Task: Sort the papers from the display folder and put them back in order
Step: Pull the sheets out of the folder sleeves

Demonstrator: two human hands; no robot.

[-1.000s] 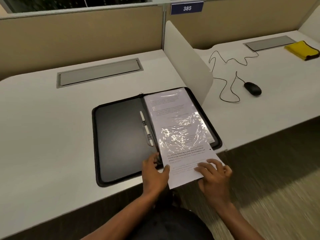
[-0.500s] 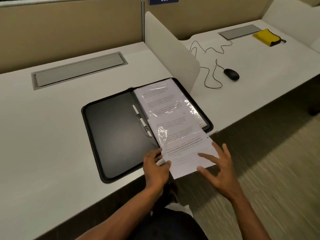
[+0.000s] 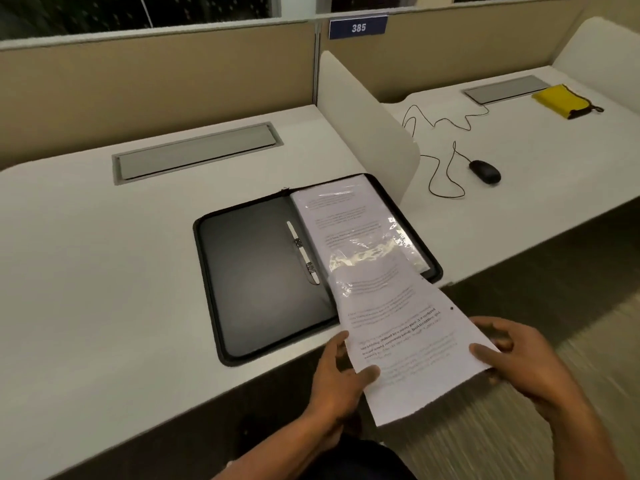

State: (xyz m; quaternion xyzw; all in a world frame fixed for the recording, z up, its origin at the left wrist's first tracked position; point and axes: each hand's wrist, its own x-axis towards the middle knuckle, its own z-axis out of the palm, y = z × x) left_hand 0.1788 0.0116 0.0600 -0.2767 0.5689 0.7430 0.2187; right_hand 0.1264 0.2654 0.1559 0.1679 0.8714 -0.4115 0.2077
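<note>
A black zip display folder (image 3: pixel 256 278) lies open on the white desk (image 3: pixel 104 271), with clear plastic sleeves (image 3: pixel 346 220) holding printed pages on its right half. A printed paper sheet (image 3: pixel 405 341) sticks most of the way out of the front sleeve, over the desk edge. My left hand (image 3: pixel 341 379) pinches the sheet's left edge, thumb on top. My right hand (image 3: pixel 519 362) grips its right edge, fingers curled underneath.
A white divider panel (image 3: pixel 367 126) stands just behind and right of the folder. On the neighbouring desk lie a black wired mouse (image 3: pixel 485 171) and a yellow pouch (image 3: pixel 562 100). A grey cable hatch (image 3: pixel 197 154) is set into the desk behind the folder.
The sheet has slid further out of the sleeve toward me. My right hand went from lying flat on the paper to gripping its right edge; my left hand now pinches the left edge.
</note>
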